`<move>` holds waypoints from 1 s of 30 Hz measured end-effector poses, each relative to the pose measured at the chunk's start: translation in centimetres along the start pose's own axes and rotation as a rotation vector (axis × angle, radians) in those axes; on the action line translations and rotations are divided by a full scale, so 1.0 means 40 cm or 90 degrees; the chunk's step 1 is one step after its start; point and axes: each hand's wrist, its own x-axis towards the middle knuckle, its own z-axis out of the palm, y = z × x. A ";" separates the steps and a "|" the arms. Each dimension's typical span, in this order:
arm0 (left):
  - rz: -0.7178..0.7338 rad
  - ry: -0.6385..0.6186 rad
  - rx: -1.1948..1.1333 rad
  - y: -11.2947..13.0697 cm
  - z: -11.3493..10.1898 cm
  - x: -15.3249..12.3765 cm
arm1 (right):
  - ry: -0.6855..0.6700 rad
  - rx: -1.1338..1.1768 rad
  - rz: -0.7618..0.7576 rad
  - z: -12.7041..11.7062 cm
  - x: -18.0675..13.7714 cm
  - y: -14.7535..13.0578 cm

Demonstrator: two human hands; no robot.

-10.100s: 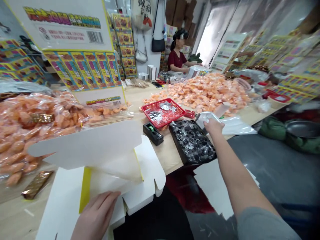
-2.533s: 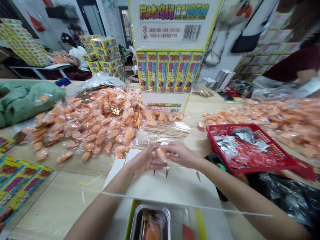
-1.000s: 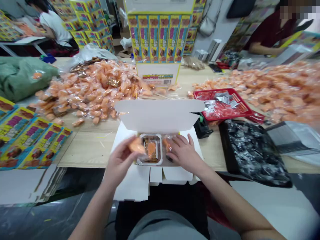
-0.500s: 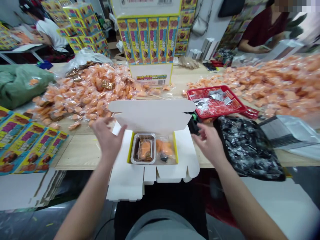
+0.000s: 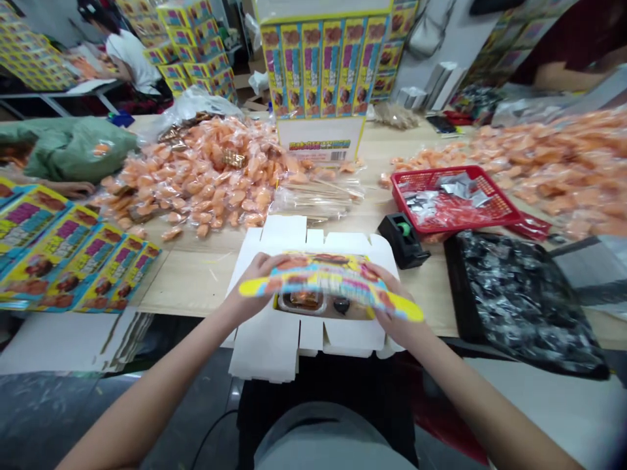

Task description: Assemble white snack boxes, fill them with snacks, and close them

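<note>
Left hand [image 5: 255, 290] and right hand [image 5: 394, 310] each pinch an end of the printed lid [image 5: 326, 277] over the foil tray [image 5: 304, 301] at the counter's [image 5: 196, 281] near edge; best lowered level and square, clear of the tray.

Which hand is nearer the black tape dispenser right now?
Right. The right hand grips the right end of the printed box lid, close in front of the black tape dispenser; the left hand grips the lid's left end, well off to the dispenser's left.
</note>
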 end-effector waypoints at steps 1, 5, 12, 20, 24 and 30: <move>0.023 -0.038 0.020 -0.015 0.007 -0.031 | -0.017 -0.001 -0.030 0.010 -0.036 0.014; 0.137 -0.134 0.072 -0.061 0.028 -0.106 | -0.084 -0.079 -0.095 0.026 -0.127 0.064; 0.014 -0.128 -0.241 0.001 -0.033 0.023 | -0.052 0.075 -0.053 -0.042 0.003 0.052; -0.230 -0.061 -0.522 0.002 0.011 0.102 | -0.078 0.260 0.094 -0.168 0.215 0.056; -0.222 -0.055 -0.465 -0.011 0.009 0.095 | -0.221 0.042 0.022 -0.225 0.310 -0.012; -0.237 -0.042 -0.483 -0.008 0.015 0.093 | -0.148 -0.053 0.050 -0.196 0.307 -0.050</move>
